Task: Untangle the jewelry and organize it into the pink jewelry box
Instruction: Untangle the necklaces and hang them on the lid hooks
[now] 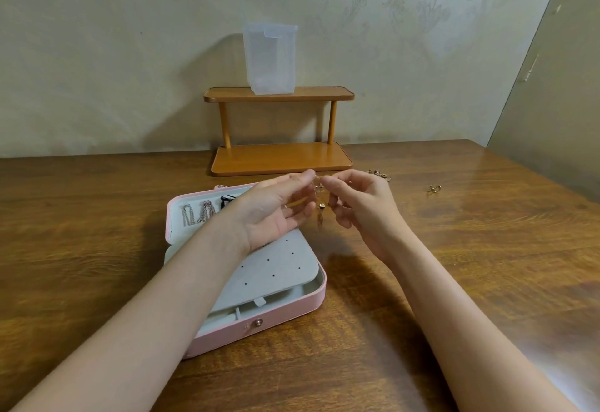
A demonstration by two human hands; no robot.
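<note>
A thin gold chain [319,204] with small pendants is pinched between the fingertips of the left hand [276,208] and the right hand [360,207], held above the far right corner of the open pink jewelry box [256,330] on the bench [487,265]. Inside the box lid, silver chains [196,213] are seen hanging. Beyond the box, a wooden two-tier shelf [281,155] bearing a clear plastic container [270,58] is set, and to the box's right, further jewelry pieces [378,174] and a small gold piece [434,189] are laid.

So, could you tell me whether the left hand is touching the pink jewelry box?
Apart. The head view shows the left hand raised above the open pink jewelry box, pinching the gold jewelry together with the right hand.
</note>
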